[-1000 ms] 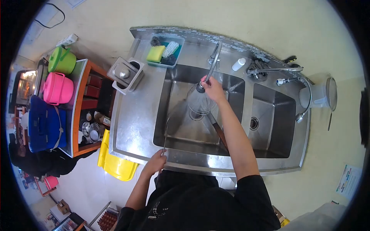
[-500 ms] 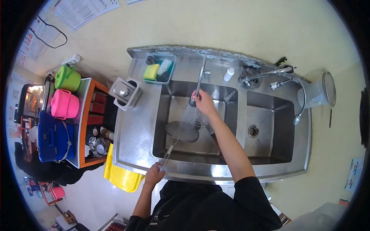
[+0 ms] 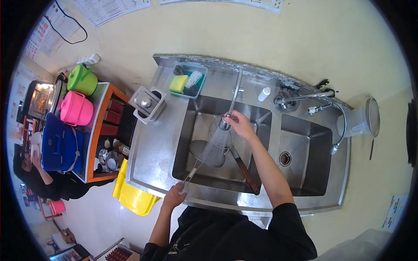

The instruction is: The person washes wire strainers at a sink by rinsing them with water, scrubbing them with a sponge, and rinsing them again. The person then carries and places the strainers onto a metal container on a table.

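while sprayer (image 3: 224, 125) is gripped by right hand (image 3: 241, 125), strainer (image 3: 199, 149) by left hand (image 3: 174, 195), splashes could be caused by strainer tilt.

I face a pale cream wall (image 3: 322, 43), with printed sheets (image 3: 111, 9) along its upper part and a black cable (image 3: 86, 34) looping down to my left, above a white power strip (image 3: 89, 59). An orange-edged shelf unit (image 3: 102, 177) stands beside the steel counter (image 3: 150, 161). Light glares off the counter and the pale, glossy floor (image 3: 98, 213).
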Demonstrator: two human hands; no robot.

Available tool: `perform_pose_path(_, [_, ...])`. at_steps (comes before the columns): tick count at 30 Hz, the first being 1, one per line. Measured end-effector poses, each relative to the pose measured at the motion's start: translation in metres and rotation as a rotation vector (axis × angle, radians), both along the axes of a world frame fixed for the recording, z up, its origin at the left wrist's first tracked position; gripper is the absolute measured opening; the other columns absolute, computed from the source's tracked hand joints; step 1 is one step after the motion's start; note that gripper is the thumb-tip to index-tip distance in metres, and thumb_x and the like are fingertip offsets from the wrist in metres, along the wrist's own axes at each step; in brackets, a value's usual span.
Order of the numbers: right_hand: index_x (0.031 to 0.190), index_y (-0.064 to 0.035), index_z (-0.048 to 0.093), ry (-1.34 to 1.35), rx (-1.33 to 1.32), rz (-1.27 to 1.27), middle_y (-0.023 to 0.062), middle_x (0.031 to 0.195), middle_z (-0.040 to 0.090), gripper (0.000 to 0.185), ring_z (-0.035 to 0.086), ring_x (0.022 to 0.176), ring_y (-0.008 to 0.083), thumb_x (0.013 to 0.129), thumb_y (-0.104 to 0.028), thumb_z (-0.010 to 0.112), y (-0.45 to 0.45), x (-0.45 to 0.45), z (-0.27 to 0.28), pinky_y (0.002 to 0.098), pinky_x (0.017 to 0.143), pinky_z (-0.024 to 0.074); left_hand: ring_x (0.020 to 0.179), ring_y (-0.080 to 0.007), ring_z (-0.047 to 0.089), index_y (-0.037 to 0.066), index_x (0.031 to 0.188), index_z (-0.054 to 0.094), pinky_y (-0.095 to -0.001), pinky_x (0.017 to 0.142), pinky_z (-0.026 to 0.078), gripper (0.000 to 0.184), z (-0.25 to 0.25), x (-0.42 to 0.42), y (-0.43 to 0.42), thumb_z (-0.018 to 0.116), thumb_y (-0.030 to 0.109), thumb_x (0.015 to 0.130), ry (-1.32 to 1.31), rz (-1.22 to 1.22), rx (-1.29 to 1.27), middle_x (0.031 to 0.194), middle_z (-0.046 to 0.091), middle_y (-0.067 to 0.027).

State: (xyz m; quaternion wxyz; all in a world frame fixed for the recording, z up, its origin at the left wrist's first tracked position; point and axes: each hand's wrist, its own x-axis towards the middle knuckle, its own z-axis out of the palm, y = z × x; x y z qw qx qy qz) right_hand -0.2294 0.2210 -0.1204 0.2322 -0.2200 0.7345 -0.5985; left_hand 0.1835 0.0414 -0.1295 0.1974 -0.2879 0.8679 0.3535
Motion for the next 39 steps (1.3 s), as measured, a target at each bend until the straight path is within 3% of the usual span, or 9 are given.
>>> perform_pose_path(7, [0.102,-0.0048,0.066,0.037,0.018,-0.050,0.0108,0.092,0.070,0.021,0.067,0.085,0.0196,0.089,-0.021,0.072,-0.027,0.012,0.014,0.0338,0.077,0.0526,0.086,-0.0456,0.068,0.014,0.119,0.050,-0.0553,0.078,0.052,0.042,-0.015,-0.018,-0.004,0.068,0.034,0.086,-0.047,0.072,0.023,0.086,0.071,-0.0206])
perform_pose_path(10, [0.100,-0.0050,0.065,0.386,0.338,-0.235,0.0132,0.088,0.068,0.019,0.067,0.084,0.0258,0.087,-0.018,0.071,-0.022,-0.005,-0.012,0.0382,0.078,0.0523,0.088,-0.0455,0.068,0.013,0.119,0.050,-0.0550,0.077,0.052,0.042,-0.018,-0.018,-0.005,0.067,0.035,0.087,-0.079,0.067,0.003,0.086,0.071,-0.0214])
perform_pose_path(16, [0.100,-0.0066,0.063,0.115,0.102,0.008,0.0172,0.094,0.065,0.019,0.064,0.088,0.0361,0.086,-0.016,0.070,-0.014,0.004,0.004,0.0441,0.079,0.0509,0.081,-0.0440,0.068,0.010,0.116,0.057,-0.0536,0.072,0.052,0.039,-0.018,-0.006,-0.005,0.066,0.037,0.089,0.022,0.121,-0.079,0.078,0.070,-0.0206])
perform_pose_path(20, [0.103,-0.0089,0.062,0.250,0.368,-0.122,0.0169,0.097,0.065,0.021,0.064,0.095,0.0360,0.085,-0.018,0.070,0.007,-0.010,-0.006,0.0448,0.085,0.0499,0.074,-0.0419,0.068,0.009,0.116,0.062,-0.0509,0.066,0.052,0.040,-0.002,0.002,-0.007,0.066,0.038,0.089,0.023,0.149,-0.040,0.075,0.069,-0.0195])
perform_pose_path(23, [0.104,-0.0090,0.062,0.206,0.263,-0.035,0.0178,0.098,0.065,0.021,0.063,0.098,0.0376,0.086,-0.017,0.070,0.004,-0.008,-0.005,0.0459,0.087,0.0492,0.069,-0.0388,0.068,0.007,0.116,0.063,-0.0478,0.064,0.052,0.040,-0.001,0.007,-0.011,0.067,0.037,0.089,0.025,0.171,-0.016,0.071,0.067,-0.0187])
perform_pose_path(28, [0.106,-0.0094,0.062,0.241,0.365,-0.073,0.0176,0.099,0.066,0.024,0.063,0.097,0.0378,0.086,-0.019,0.070,-0.002,-0.007,0.000,0.0456,0.087,0.0494,0.068,-0.0356,0.069,0.005,0.117,0.064,-0.0451,0.064,0.051,0.042,-0.010,0.016,-0.009,0.067,0.037,0.090,0.080,0.201,0.029,0.069,0.066,-0.0183])
perform_pose_path(31, [0.106,-0.0092,0.062,0.217,0.322,-0.040,0.0181,0.098,0.066,0.026,0.063,0.098,0.0378,0.085,-0.021,0.070,-0.003,-0.006,0.000,0.0459,0.087,0.0495,0.073,-0.0356,0.070,0.003,0.118,0.065,-0.0433,0.068,0.053,0.043,-0.020,0.023,-0.012,0.066,0.036,0.091,0.077,0.218,0.087,0.077,0.069,-0.0207])
perform_pose_path(37, [0.106,-0.0086,0.062,0.224,0.307,-0.064,0.0179,0.098,0.066,0.026,0.063,0.098,0.0372,0.086,-0.023,0.070,0.000,0.001,0.004,0.0466,0.086,0.0493,0.081,-0.0252,0.070,0.002,0.125,0.064,-0.0363,0.076,0.054,0.046,-0.028,0.026,-0.020,0.062,0.037,0.095,0.068,0.231,0.223,0.096,0.073,-0.0173])
perform_pose_path(39, [0.106,-0.0079,0.062,0.226,0.306,-0.071,0.0173,0.098,0.067,0.026,0.064,0.098,0.0366,0.086,-0.023,0.070,0.002,0.002,0.003,0.0462,0.086,0.0495,0.067,-0.0139,0.057,0.002,0.125,0.064,-0.0301,0.060,0.046,0.044,-0.023,0.025,-0.019,0.062,0.035,0.096,0.111,0.239,0.299,0.081,0.065,-0.0059])
